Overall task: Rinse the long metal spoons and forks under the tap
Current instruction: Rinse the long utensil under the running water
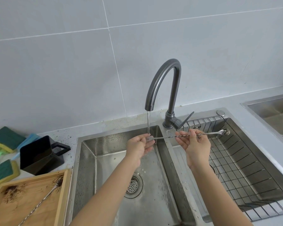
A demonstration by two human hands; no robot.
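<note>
A long twisted metal utensil lies level across both hands, with a fork end on the left and a spoon bowl coated in dark grit on the right. Water runs from the dark grey tap onto the fork end over the left sink basin. My left hand pinches the fork end under the stream. My right hand grips the twisted shaft near its middle. A second long utensil with a dirty tip lies on the wooden tray at lower left.
The right basin holds a black wire rack. A black cup stands left of the sink, with green and yellow sponges and coloured brushes behind it. Dark crumbs speckle the tray and counter. Another steel basin sits at far right.
</note>
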